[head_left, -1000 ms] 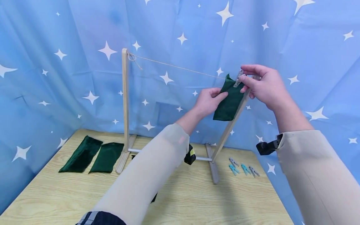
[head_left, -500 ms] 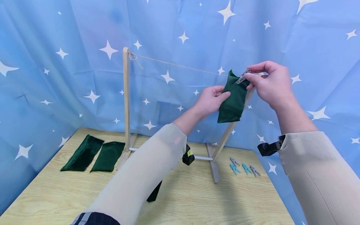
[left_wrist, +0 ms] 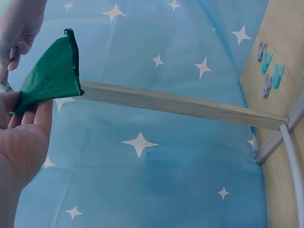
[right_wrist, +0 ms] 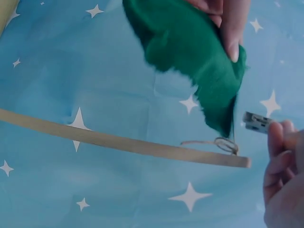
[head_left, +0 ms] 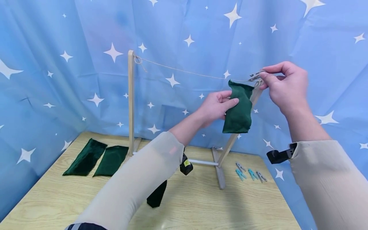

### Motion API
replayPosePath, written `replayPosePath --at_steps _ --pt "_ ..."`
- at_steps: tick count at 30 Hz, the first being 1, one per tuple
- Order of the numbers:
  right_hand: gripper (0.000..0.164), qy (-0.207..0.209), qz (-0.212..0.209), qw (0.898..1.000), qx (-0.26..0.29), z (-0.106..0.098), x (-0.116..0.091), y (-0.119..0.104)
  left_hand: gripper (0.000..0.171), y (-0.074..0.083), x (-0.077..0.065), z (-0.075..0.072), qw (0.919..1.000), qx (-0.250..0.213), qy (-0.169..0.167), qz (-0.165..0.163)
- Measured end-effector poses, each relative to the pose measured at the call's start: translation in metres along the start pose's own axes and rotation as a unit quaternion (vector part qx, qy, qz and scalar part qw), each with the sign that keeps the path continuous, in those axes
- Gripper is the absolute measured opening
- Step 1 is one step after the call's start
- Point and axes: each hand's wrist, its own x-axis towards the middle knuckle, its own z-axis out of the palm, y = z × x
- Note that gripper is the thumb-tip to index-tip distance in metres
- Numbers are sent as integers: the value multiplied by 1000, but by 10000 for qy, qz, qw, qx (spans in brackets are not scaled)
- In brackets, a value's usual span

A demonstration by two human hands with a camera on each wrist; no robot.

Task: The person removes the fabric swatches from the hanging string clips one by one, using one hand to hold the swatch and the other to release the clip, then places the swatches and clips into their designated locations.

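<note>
My left hand (head_left: 214, 105) pinches the left edge of a green cloth (head_left: 238, 111), thumb in front and fingers behind. The cloth's top edge lies along the thin string (head_left: 184, 71), close to the right post (head_left: 230, 147) of a wooden frame. Between thumb and fingers, my right hand (head_left: 287, 86) holds a grey clothespin (head_left: 255, 76) just above the cloth's top right corner. From the right wrist view, this clothespin (right_wrist: 257, 122) stands apart from the cloth (right_wrist: 190, 52), beside the string's knot (right_wrist: 225, 144). The left wrist view shows the cloth (left_wrist: 54, 71) folded over the fingers.
Two green cloths (head_left: 111, 160) lie flat at the table's left, by the frame's left post (head_left: 131, 102). A dark piece of cloth (head_left: 157, 194) shows from under the left forearm. Several grey and teal clothespins (head_left: 251, 174) lie right of the frame's foot (head_left: 219, 174).
The clothespin has moved from the front of the cloth's top up and right, off it. The cloth has shifted slightly right and down, its top edge now uncovered.
</note>
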Motion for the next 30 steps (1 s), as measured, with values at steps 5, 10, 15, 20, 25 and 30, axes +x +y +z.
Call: replayPosePath --at_steps 5,10,15,20,25,30 --pt "23 11 -12 10000 49 -7 -9 4 60 1 -15 -3 9997 -163 -154 -120" --pt "25 -196 245 9994 -121 -17 -27 17 58 -3 -32 -8 9991 -134 -282 -282" --pt "38 -359 393 9984 -203 -22 -50 40 63 -9 -50 -16 9985 -13 -300 -466" --pt "43 -511 650 9964 -179 -24 -76 75 53 -22 -65 -23 9981 -85 -373 -488" --pt "42 -703 1139 9910 -91 -23 -106 118 59 -38 -78 -29 9964 -161 -311 -774" --pt "41 -770 1647 9833 70 -22 -136 165 62 -57 -90 -36 9949 -223 -237 -951"
